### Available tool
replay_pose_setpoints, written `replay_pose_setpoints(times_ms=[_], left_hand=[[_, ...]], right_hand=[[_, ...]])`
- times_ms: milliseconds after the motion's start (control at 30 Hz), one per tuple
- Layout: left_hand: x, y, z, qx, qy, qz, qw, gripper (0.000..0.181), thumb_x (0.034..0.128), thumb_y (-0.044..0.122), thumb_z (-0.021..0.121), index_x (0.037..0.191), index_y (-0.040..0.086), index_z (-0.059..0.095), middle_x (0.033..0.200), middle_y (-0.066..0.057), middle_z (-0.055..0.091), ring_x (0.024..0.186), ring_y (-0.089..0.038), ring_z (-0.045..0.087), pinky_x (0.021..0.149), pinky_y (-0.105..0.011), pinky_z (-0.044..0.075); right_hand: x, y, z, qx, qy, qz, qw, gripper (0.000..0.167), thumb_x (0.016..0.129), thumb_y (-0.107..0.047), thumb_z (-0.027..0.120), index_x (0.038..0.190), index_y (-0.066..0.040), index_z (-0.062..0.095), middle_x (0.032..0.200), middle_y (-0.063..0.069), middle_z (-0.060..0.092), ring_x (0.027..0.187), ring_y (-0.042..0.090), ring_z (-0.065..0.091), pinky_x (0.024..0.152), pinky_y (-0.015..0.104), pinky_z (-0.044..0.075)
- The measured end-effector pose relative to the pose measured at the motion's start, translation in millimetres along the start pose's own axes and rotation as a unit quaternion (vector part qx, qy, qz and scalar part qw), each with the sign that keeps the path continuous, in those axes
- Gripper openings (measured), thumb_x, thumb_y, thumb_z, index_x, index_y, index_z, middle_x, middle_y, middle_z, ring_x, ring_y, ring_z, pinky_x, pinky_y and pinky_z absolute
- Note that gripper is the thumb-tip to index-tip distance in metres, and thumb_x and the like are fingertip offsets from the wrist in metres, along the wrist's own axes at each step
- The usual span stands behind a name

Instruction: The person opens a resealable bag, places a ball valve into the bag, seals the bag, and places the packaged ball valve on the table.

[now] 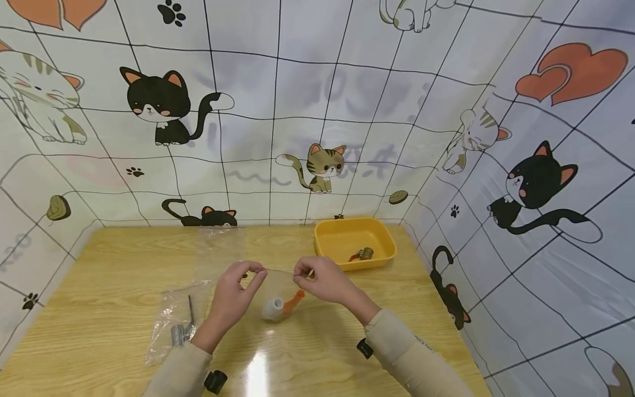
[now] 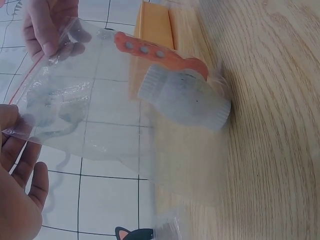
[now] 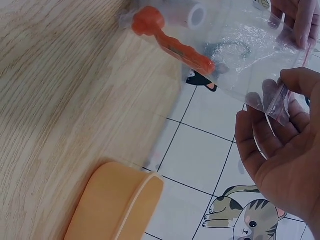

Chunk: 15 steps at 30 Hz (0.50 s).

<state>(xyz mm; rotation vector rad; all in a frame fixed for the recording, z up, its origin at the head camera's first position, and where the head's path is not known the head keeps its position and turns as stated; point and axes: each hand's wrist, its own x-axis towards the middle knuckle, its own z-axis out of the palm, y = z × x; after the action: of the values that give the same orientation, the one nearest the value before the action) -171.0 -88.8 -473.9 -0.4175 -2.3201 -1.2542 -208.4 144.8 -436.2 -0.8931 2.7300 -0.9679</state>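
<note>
A clear zip bag (image 1: 279,280) with a red seal line hangs between the two hands over the table. My left hand (image 1: 231,296) pinches one top corner between thumb and fingers. At the other corner my right hand (image 1: 324,280) pinches the same edge, as the right wrist view also shows. Low inside the bag sits a white plastic valve (image 2: 185,97) with ribbed ends and an orange lever handle (image 3: 185,54). Its bottom appears to touch the wooden table (image 1: 327,353). Neither hand touches the valve itself.
A yellow tray (image 1: 321,251) stands at the back right, holding a brass valve (image 1: 366,253) with something red. To the left lies a clear bag (image 1: 163,314) with a grey metal valve (image 1: 177,334). Another clear bag (image 1: 218,248) lies flat near the cat-print back wall (image 1: 253,182).
</note>
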Motion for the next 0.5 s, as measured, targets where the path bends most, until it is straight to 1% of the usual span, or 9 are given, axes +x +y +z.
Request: replay_pose_setpoints(times_ms=[200,400,500], left_hand=[[0.0,-0.1,-1.2,-0.003,-0.006,-0.005,1.0,0.005,0.0889,0.018,0.072,0.094,0.017,0.071,0.093,0.005,0.071,0.088,-0.011,0.062,0.075,-0.039,0.051],[-0.4,-1.3,-1.6,-0.001,-0.005,-0.008,1.0,0.005,0.0893,0.018,0.071,0.094,0.017,0.071,0.093,0.006,0.07,0.088,-0.011,0.062,0.075,-0.035,0.05],[-0.8,-1.6,-1.6,0.0,-0.005,-0.004,1.0,0.005,0.0894,0.018,0.071,0.094,0.017,0.071,0.093,0.006,0.071,0.088,-0.011,0.062,0.075,-0.037,0.05]], right_hand=[[0.8,2.1,0.9,0.002,0.001,-0.001,1.0,0.005,0.095,-0.022,0.062,0.09,-0.021,0.064,0.087,-0.01,0.066,0.081,0.002,0.06,0.074,0.022,0.051],[0.9,-0.4,0.8,-0.002,0.009,-0.01,0.9999,0.005,0.095,-0.022,0.062,0.09,-0.02,0.065,0.088,-0.009,0.067,0.081,0.002,0.06,0.072,0.021,0.051],[0.3,-2.4,0.3,-0.009,0.013,-0.02,0.9997,0.005,0.095,-0.02,0.062,0.09,-0.019,0.065,0.088,-0.008,0.067,0.081,0.004,0.06,0.072,0.022,0.05]])
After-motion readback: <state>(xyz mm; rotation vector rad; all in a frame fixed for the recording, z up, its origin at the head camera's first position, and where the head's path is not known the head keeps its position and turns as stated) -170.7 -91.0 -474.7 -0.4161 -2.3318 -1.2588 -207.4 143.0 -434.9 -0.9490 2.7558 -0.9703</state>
